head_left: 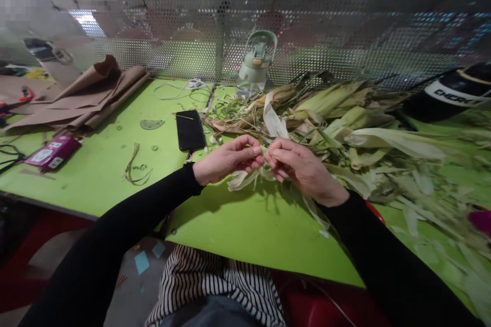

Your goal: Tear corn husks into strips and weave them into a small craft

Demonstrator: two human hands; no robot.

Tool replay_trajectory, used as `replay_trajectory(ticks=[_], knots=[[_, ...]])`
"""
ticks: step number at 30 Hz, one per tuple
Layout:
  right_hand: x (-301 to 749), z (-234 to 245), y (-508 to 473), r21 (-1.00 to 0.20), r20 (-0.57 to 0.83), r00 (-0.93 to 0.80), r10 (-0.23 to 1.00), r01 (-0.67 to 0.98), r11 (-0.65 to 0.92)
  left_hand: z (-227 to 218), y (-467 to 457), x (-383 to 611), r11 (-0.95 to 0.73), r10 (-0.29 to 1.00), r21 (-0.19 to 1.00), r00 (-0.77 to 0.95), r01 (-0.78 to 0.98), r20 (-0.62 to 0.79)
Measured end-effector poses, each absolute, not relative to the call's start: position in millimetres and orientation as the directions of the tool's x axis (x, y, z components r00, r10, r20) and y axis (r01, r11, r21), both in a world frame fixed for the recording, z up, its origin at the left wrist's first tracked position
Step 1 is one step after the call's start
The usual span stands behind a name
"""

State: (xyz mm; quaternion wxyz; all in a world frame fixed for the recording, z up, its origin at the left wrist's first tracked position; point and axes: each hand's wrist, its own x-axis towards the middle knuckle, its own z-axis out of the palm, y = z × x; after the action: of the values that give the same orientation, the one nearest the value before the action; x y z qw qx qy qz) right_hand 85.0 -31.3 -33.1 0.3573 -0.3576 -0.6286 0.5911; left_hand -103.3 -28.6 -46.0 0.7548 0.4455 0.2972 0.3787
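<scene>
My left hand (229, 158) and my right hand (303, 166) meet above the green table (245, 225), both closed in a pinch on the same pale strip of corn husk (273, 121). The strip rises from between my fingertips and curls up. More pale husk pieces (241, 180) hang below my hands. A big heap of corn husks (345, 117) lies just beyond and to the right of my right hand.
A black phone (190, 130) lies left of my hands. A pale green water bottle (256, 64) stands at the perforated metal screen (307, 20). Folded brown paper (84, 97) and a magenta packet (53, 152) lie at the left. A black container (452, 93) sits far right.
</scene>
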Motion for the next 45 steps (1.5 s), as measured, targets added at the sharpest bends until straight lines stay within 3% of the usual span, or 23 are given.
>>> replay_trajectory(ticks=[6,12,17,19,23,25,28,30,35,45], knots=[[96.7,-31.3,-23.2,-0.920,0.197,-0.457,0.868,0.220,0.325,-48.5,-25.5,-102.4,0.181,0.923,0.920,0.384,-0.349,-0.036],[96.2,-26.8,-22.7,-0.689,0.444,-0.456,0.771,0.376,0.620,-54.2,-23.4,-101.7,0.042,0.915,0.981,0.401,-0.189,0.038],[90.3,-25.2,-28.5,-0.657,0.435,-0.531,0.728,0.365,0.659,-53.1,-29.6,-98.0,-0.097,0.896,0.993,0.430,-0.062,0.115],[88.9,-24.8,-30.6,-0.699,0.413,-0.515,0.751,0.349,0.624,-52.5,-32.2,-96.7,-0.138,0.896,0.990,0.423,-0.020,0.133],[92.1,-22.1,-34.0,-0.846,0.416,-0.189,0.889,0.278,0.455,-51.5,-31.9,-97.0,-0.025,0.874,0.992,0.478,-0.127,0.083],[95.4,-20.2,-35.0,-0.827,0.481,-0.113,0.870,0.272,0.492,-51.6,-29.9,-98.0,0.032,0.869,0.975,0.488,-0.219,0.081],[98.6,-18.5,-34.9,-0.714,0.527,-0.279,0.803,0.368,0.596,-53.0,-27.7,-99.2,0.054,0.874,0.955,0.477,-0.293,0.097],[99.0,-18.7,-33.5,-0.669,0.480,-0.368,0.796,0.434,0.604,-54.0,-27.2,-99.4,0.046,0.881,0.948,0.461,-0.314,0.110],[96.6,-23.3,-30.0,-0.691,0.385,-0.402,0.831,0.472,0.548,-55.0,-27.6,-98.8,0.014,0.883,0.951,0.451,-0.308,0.133],[94.0,-28.5,-28.3,-0.680,0.403,-0.471,0.785,0.420,0.601,-53.5,-27.2,-100.5,0.022,0.922,0.962,0.377,-0.274,0.086]])
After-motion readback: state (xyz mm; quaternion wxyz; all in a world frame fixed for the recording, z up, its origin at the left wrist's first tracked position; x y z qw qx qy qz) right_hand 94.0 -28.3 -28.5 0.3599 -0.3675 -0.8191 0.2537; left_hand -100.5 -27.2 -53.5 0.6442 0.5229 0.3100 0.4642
